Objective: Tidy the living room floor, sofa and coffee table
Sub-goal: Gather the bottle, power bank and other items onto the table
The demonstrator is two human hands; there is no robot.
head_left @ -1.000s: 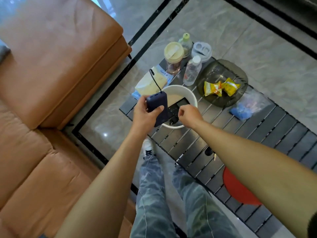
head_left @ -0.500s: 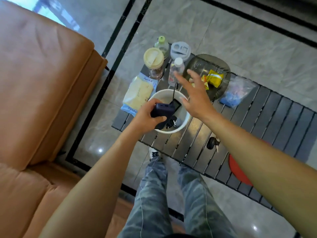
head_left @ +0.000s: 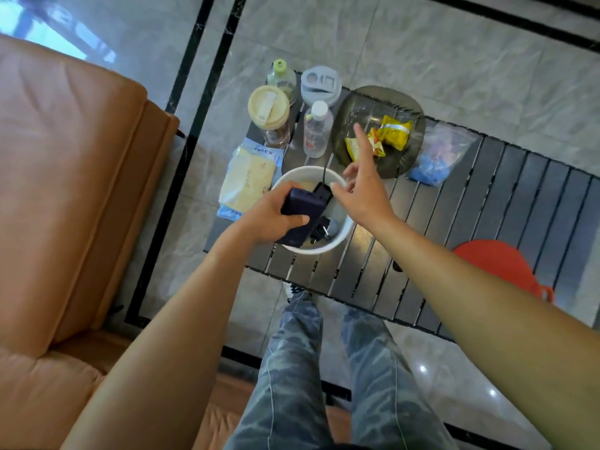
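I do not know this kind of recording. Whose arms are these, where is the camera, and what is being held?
There is no machine here: a person wears a camera on the head, looking down at their own arms and legs. The left hand grips a dark power bank above a white bowl. The right hand is open and holds nothing. On the slatted table stand a lidded cup, a clear bottle and a dark plate with yellow snack packets.

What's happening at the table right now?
A person is tidying the slatted coffee table. Their left hand grips a dark power bank over the white bowl, which holds a black plug. The right hand is open and spread above the bowl's far rim, near the glass dish of yellow snack packets.
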